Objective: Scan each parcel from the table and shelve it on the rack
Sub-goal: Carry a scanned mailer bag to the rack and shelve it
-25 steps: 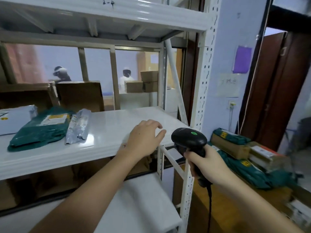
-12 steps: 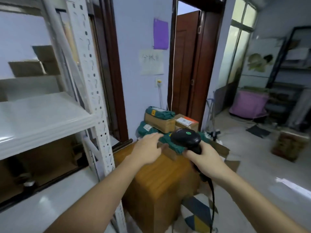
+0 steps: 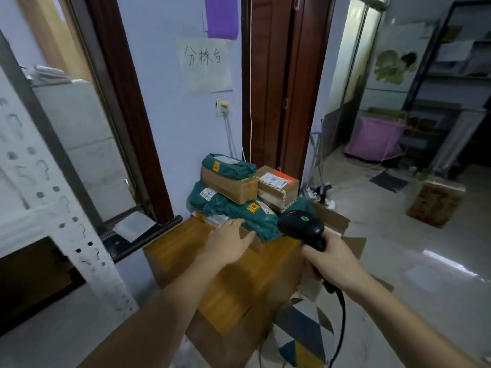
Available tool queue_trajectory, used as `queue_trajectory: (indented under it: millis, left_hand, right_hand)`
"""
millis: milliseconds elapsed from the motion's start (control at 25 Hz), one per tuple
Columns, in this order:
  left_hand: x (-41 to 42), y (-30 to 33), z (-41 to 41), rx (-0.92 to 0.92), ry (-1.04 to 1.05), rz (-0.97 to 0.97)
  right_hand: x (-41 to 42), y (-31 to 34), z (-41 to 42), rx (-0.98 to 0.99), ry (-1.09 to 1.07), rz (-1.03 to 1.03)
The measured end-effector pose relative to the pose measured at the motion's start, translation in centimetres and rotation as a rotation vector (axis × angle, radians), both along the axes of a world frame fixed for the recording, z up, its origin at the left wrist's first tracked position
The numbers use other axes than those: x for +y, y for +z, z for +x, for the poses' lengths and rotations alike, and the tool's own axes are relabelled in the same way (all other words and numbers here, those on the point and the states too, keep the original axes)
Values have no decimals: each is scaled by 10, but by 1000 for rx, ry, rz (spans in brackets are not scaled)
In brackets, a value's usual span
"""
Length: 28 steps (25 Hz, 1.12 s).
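We read "分拣台" handwritten on a white paper sign (image 3: pixel 204 65) taped to the wall below a purple sheet (image 3: pixel 221 15). Under it, on the wooden table (image 3: pixel 212 274), the parcels are stacked: glossy green poly bags (image 3: pixel 249 216) bearing yellow stickers, and taped cardboard boxes (image 3: pixel 277 185) with printed labels. Our left hand (image 3: pixel 229 241) hovers spread-fingered beside the bags; our right hand (image 3: pixel 332 261) grips a black corded scanner (image 3: pixel 301 224).
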State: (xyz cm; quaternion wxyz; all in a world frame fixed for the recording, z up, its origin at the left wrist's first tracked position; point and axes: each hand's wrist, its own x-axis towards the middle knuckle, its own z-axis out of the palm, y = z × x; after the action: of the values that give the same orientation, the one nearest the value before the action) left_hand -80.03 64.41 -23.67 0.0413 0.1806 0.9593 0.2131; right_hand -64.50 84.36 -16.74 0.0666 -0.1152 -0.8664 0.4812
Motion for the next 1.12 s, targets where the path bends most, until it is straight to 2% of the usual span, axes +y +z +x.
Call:
queue_trajectory:
  millis: [200,400,600,720,880,1000,1120]
  left_hand:
    - [11,-9,-78,-26,-9,16]
    - [17,-25,-144,-127,45,67]
    - [31,-34,-207,-181,162,231]
    - [43,-36,-252,-233,262,344]
    - [66,-24,-319,-344,486,616]
    - [79,-25,-365,-520,697,858]
    - [87,-40,-406,-672,846,977]
  right_hand:
    - [4,-1,-83,-33,-13,-18]
    - [3,-7,-146,-51,12,-46]
    - [13,-16,-213,-57,54,-75]
    - [23,-20,-258,-63,77,-119]
    - [43,-24,-314,-103,112,-169]
    - [57,-32,-343,-163,140,-193]
    - [72,-42,-366,-235,160,-215]
